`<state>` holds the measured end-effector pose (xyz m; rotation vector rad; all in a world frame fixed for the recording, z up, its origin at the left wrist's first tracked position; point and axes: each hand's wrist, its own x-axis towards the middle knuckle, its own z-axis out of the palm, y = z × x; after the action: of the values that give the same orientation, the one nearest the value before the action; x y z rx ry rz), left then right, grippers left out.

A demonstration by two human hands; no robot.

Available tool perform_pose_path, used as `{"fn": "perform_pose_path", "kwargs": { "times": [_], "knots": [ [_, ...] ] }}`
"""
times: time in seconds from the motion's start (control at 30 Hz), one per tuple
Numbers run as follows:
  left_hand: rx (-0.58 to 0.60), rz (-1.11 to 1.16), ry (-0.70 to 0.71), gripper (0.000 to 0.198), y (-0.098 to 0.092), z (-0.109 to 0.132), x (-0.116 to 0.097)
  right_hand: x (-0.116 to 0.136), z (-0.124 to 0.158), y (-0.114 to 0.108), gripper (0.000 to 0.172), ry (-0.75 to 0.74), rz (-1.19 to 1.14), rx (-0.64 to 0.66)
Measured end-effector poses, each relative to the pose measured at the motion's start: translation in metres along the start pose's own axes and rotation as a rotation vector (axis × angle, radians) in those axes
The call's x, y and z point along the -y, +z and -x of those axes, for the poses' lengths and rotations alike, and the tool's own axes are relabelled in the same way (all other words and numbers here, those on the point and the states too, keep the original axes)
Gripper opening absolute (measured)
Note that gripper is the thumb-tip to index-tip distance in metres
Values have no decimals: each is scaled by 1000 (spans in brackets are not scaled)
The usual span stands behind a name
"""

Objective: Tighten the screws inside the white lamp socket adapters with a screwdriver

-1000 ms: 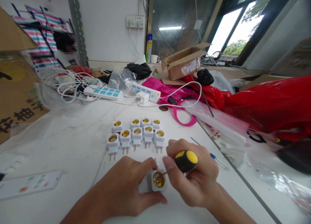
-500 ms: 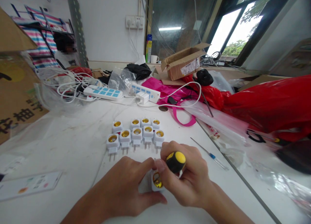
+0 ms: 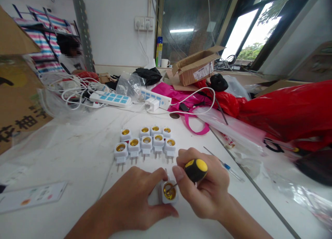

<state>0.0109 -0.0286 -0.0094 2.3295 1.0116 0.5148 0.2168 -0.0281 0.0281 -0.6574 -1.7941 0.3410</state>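
Between its thumb and fingers my left hand (image 3: 137, 199) grips a white plug-in lamp socket (image 3: 174, 199) low on the white table. The socket's brass-coloured round opening faces up and its prongs point away from me. My right hand (image 3: 204, 190) is closed around a screwdriver (image 3: 196, 170) with a black and yellow handle. Its thin shaft slants down to the left, and the tip is inside the socket's opening. Just beyond my hands stand several like lamp sockets (image 3: 146, 142) in two rough rows, the front ones with their prongs toward me.
A thin blue-collared screwdriver (image 3: 226, 166) lies to the right, by a table seam. White power strips (image 3: 111, 98) with tangled cords, a pink bag (image 3: 168, 90) and an open carton (image 3: 194, 66) are at the back. Red plastic (image 3: 290, 111) lies right; a person (image 3: 71, 55) is at far left.
The screwdriver handle and my right hand have shifted right, so the shaft leans more and the socket's opening shows more fully. My left hand and the socket are nearly still.
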Motion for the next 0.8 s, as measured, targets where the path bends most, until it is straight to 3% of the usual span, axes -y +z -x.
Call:
{"fn": "perform_pose_path", "kwargs": {
  "times": [0.13,0.33,0.8],
  "knots": [
    [-9,-13,20,46,1,0,1,1,-1,-2,23,-1,28,-11],
    [25,34,-19,36,-3,-1,-4,0,-2,-2,25,-19,83,33],
    [40,72,-20,35,-3,-1,-3,-1,2,-1,25,-33,84,57]
  ]
}}
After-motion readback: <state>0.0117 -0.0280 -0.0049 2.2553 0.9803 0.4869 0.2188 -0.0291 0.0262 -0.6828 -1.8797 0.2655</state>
